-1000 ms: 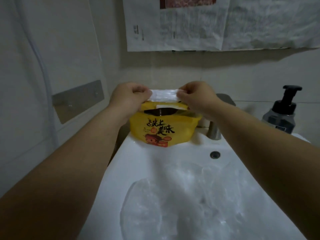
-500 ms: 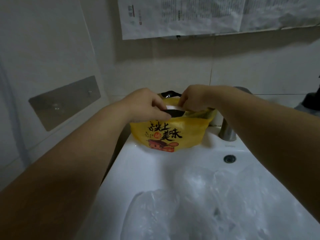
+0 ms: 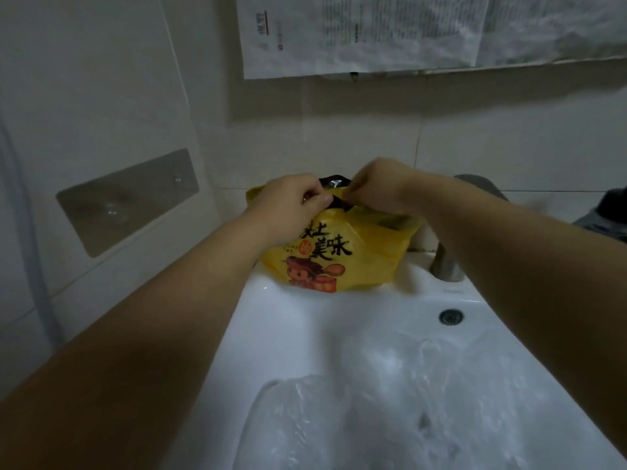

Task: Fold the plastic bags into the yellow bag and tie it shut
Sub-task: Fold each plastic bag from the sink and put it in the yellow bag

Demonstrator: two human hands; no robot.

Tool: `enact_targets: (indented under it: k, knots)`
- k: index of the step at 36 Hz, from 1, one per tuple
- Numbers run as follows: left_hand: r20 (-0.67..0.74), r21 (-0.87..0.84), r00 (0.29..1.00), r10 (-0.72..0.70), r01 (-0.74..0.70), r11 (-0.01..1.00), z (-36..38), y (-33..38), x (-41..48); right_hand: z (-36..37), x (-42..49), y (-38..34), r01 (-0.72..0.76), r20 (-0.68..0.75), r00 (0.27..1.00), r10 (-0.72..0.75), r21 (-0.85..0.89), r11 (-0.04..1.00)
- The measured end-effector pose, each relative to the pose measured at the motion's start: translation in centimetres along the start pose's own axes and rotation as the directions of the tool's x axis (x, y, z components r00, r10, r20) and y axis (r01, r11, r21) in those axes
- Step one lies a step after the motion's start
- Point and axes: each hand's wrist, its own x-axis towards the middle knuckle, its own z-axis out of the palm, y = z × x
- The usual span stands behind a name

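A yellow bag (image 3: 369, 252) with black lettering and a cartoon print stands on the back ledge of the white sink (image 3: 291, 334). Something dark and shiny (image 3: 334, 181) shows in its mouth. My left hand (image 3: 291, 205) has its fingers curled at the bag's top edge, thumb pressed toward the opening. My right hand (image 3: 376, 184) pinches the yellow rim just to the right. The folded white plastic seen earlier is hidden. Clear crumpled plastic bags (image 3: 390, 401) lie in the sink basin below.
A metal tap (image 3: 448, 259) stands right of the yellow bag, and the overflow hole (image 3: 450, 316) sits below it. A dark soap dispenser (image 3: 607, 212) is at the far right edge. Printed paper sheets (image 3: 373, 32) hang on the tiled wall above.
Both hands came down from holding a folded white plastic strip above the yellow bag to its mouth; the strip is no longer visible. The view has tilted down and closer.
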Motion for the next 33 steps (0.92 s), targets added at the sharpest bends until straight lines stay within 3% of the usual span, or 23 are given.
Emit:
enact_targets:
  k: [2,6,16,23,27,30,33]
  knots:
    - [-0.084,0.003,0.996,-0.029,0.030,1.000,0.4,0.0,0.2,-1.1,-0.5,0.2,0.072,-0.148,0.988,-0.046,0.176,0.982]
    - [-0.182,0.000,0.978,-0.106,0.108,0.994,1.7,0.3,-0.3,-2.1,-2.8,0.4,0.229,-0.319,0.933,-0.169,0.162,0.960]
    - [-0.310,0.013,0.941,-0.136,0.147,0.989,1.8,2.1,-5.0,1.2,-9.9,2.4,0.228,-0.356,0.920,-0.164,0.146,0.963]
    - [-0.397,-0.061,0.913,-0.094,0.075,0.995,1.9,2.7,-10.9,5.2,-14.9,2.1,0.181,-0.189,0.971,-0.145,0.195,0.964]
    - [-0.163,-0.209,0.960,-0.226,0.190,0.959,2.8,2.6,-15.5,9.6,-17.0,1.9,0.120,-0.043,0.993,-0.113,0.221,0.968]
    - [-0.029,-0.160,0.970,-0.240,0.233,0.959,4.1,1.4,-18.4,12.6,-18.3,2.2,0.004,0.142,0.988,-0.059,0.362,0.932]
    - [0.068,-0.124,0.957,-0.281,0.288,0.950,4.9,0.4,-20.0,13.8,-19.0,2.2,-0.166,0.447,0.895,-0.011,0.356,0.920]
